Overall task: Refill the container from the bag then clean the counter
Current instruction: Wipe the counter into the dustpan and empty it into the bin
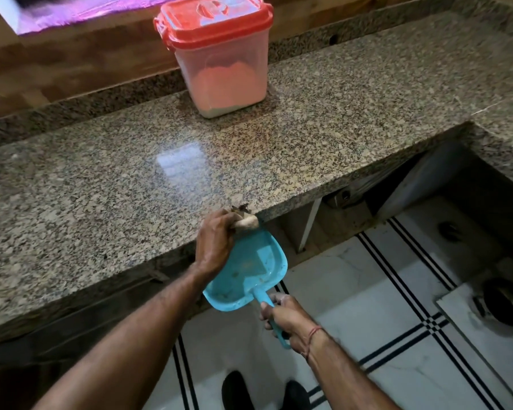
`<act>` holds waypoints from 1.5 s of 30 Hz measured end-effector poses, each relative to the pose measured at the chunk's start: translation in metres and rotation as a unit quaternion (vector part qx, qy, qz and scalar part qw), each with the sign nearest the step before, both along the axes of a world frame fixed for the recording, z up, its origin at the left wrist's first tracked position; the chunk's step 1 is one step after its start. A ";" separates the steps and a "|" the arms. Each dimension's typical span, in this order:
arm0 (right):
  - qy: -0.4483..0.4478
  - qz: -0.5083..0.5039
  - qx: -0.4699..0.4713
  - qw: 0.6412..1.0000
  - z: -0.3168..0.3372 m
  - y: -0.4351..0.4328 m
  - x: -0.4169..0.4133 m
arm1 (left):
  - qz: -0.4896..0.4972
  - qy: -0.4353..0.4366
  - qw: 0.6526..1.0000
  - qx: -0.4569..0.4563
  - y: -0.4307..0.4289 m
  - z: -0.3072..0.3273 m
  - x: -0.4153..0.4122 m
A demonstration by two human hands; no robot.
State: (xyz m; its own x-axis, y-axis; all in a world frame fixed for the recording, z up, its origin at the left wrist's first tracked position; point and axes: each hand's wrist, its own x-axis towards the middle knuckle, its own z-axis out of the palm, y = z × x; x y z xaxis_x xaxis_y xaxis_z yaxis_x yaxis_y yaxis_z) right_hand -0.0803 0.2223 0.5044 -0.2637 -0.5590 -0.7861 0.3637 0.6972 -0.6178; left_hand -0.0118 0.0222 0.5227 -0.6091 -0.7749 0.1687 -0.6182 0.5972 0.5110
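The left hand (215, 241) grips a cloth (247, 221) at the counter (101, 179) edge, mostly hiding it. The right hand (288, 316) clenches the handle of a dustpan (251, 269) held just below. The lidded container (219, 54) stands at the back, partly filled. No bag shows.

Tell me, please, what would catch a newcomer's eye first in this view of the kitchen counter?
Most striking is the container with its bright red lid shut, standing at the back of the granite counter and partly filled with a pale powder. Next comes the turquoise dustpan, held just below the counter's front edge by the right hand on its handle. The left hand presses a small cloth at that edge, above the pan.
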 end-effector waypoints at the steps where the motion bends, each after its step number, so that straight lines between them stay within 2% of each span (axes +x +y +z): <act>1: 0.001 0.008 0.003 1.000 0.000 0.000 0.000 | 0.030 0.016 0.999 0.008 -0.005 0.005 -0.002; 4: 0.010 0.026 0.006 1.000 -0.004 0.002 -0.004 | 0.107 0.029 0.993 0.026 -0.017 0.010 -0.004; 9: 0.013 0.041 0.009 0.999 -0.004 0.005 -0.006 | -0.016 0.000 0.999 0.035 0.030 -0.008 0.014; 10: 0.015 0.049 0.009 0.999 -0.002 0.005 -0.006 | -0.015 -0.011 0.999 0.047 0.040 -0.012 0.022; 15: 0.027 0.111 0.003 0.993 -0.002 0.007 0.008 | 0.161 0.012 0.976 0.149 0.054 -0.036 0.081; 18: 0.036 0.160 0.002 0.986 -0.004 0.006 0.031 | 0.227 0.040 0.959 0.167 0.060 -0.039 0.117; 22: 0.056 0.247 -0.004 0.967 -0.007 0.002 0.073 | 0.341 0.088 0.918 0.184 0.076 -0.045 0.182; 26: 0.070 0.340 -0.018 0.938 -0.016 -0.005 0.136 | 0.464 0.105 0.861 0.182 0.109 -0.059 0.278; 32: 0.067 0.466 -0.018 0.882 -0.049 0.007 0.266 | 0.618 0.153 0.748 0.187 0.197 -0.103 0.444; 36: 0.060 0.526 -0.015 0.848 -0.066 0.020 0.346 | 0.697 0.213 0.661 0.181 0.250 -0.104 0.513; 39: 0.069 0.576 -0.013 0.815 -0.085 0.022 0.398 | 0.728 0.236 0.617 0.184 0.276 -0.125 0.551; 43: 0.098 0.622 0.017 0.777 -0.149 0.015 0.460 | 0.777 0.242 0.549 0.189 0.302 -0.183 0.589; 45: 0.105 0.637 0.032 0.763 -0.185 0.009 0.486 | 0.793 0.239 0.527 0.190 0.308 -0.211 0.603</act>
State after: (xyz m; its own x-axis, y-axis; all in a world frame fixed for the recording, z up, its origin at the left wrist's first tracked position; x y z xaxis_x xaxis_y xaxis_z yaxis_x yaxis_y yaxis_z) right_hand 0.4053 0.2312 0.3193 0.3383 -0.4288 -0.8377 -0.7364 0.4336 -0.5194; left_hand 0.5912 0.3304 0.3112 0.8977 -0.2785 -0.3414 0.0680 -0.6781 0.7319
